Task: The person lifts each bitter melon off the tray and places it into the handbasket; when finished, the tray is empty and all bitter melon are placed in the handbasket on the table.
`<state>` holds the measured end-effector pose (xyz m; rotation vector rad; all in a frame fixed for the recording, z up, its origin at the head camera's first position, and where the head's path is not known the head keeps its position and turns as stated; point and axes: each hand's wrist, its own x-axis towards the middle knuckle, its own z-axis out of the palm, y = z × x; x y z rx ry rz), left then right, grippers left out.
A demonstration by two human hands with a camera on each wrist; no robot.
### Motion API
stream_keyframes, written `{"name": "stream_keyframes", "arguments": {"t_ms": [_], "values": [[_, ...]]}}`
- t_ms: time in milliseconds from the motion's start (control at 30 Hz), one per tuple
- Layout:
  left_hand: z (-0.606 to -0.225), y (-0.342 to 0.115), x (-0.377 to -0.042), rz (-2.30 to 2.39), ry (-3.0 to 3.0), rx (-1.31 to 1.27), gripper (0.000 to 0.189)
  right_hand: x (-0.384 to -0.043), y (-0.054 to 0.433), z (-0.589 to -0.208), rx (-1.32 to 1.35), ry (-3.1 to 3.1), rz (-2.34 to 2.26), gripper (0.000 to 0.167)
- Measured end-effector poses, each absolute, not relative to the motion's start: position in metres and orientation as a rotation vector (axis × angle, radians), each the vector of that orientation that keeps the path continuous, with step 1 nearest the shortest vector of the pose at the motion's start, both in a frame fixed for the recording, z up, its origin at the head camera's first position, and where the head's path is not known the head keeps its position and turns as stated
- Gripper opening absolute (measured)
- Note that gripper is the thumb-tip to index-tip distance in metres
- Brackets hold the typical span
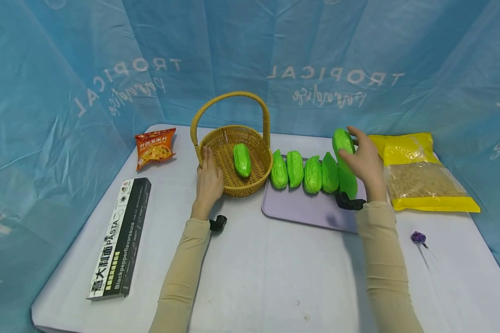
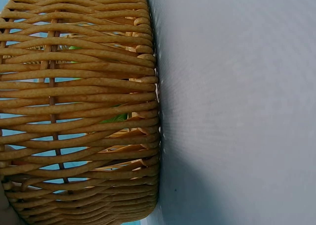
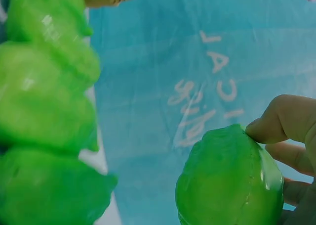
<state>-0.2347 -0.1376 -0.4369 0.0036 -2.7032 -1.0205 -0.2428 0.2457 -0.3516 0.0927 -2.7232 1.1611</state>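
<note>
In the head view my right hand [image 1: 364, 159] grips a green bitter melon [image 1: 342, 141] between thumb and fingers, lifted above the right end of the lilac tray [image 1: 304, 210]. The right wrist view shows this bitter melon [image 3: 229, 180] close up, thumb on its upper edge. Several more bitter melons [image 1: 312, 175] lie side by side on the tray. My left hand [image 1: 209, 180] rests with straight fingers against the left side of the wicker basket [image 1: 243, 190]. One bitter melon [image 1: 242, 160] lies inside the basket, and its green shows through the weave [image 2: 98, 106] in the left wrist view.
An orange snack bag [image 1: 155, 148] and a long black-and-white pasta box [image 1: 121, 238] lie at the left. To the right are a yellow bag [image 1: 427, 175] and a small purple lollipop-like thing [image 1: 418, 237]. Blue curtains [image 1: 241, 55] stand behind the white table [image 1: 250, 277]; the basket's tall handle [image 1: 233, 94] arches upward.
</note>
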Motion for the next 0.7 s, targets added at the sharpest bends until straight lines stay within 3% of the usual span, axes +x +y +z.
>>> {"name": "stream_keyframes", "arguments": {"t_ms": [700], "values": [[-0.436,-0.137,-0.234,-1.023,-2.697,0.012,0.06,-0.258,0.164,-0.316,0.478,-2.656,1.207,0.064]]}}
